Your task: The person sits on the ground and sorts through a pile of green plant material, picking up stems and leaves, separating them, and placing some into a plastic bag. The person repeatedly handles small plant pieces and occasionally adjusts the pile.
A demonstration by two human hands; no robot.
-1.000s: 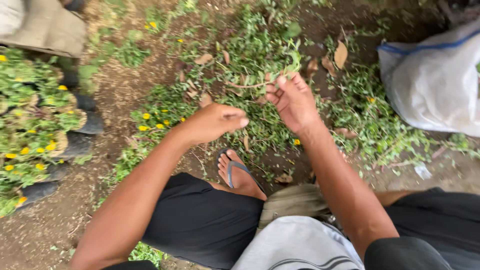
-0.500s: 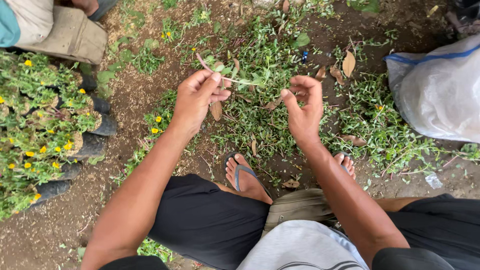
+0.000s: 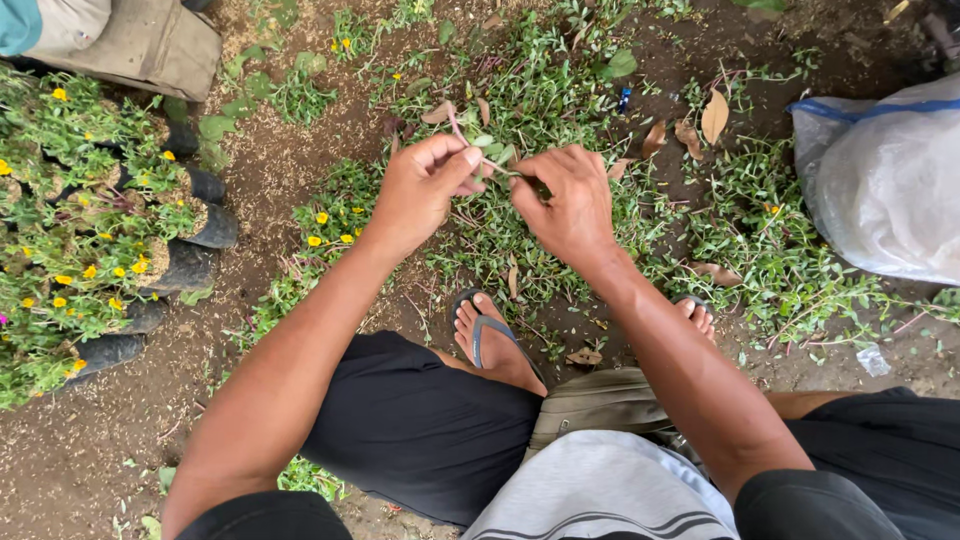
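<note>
Both arms reach out over the knees. The left hand pinches a thin pinkish plant stem with finger and thumb. The right hand is curled and pinches the same stem at its 3 o'clock end. Below is brown dirt with cut green sprigs. Black pots of yellow flowers stand at 9 o'clock, a white sack at 3 o'clock.

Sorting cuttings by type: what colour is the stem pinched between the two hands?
Reddish-pink stem with small green leaves, seen best in the head view.
</note>
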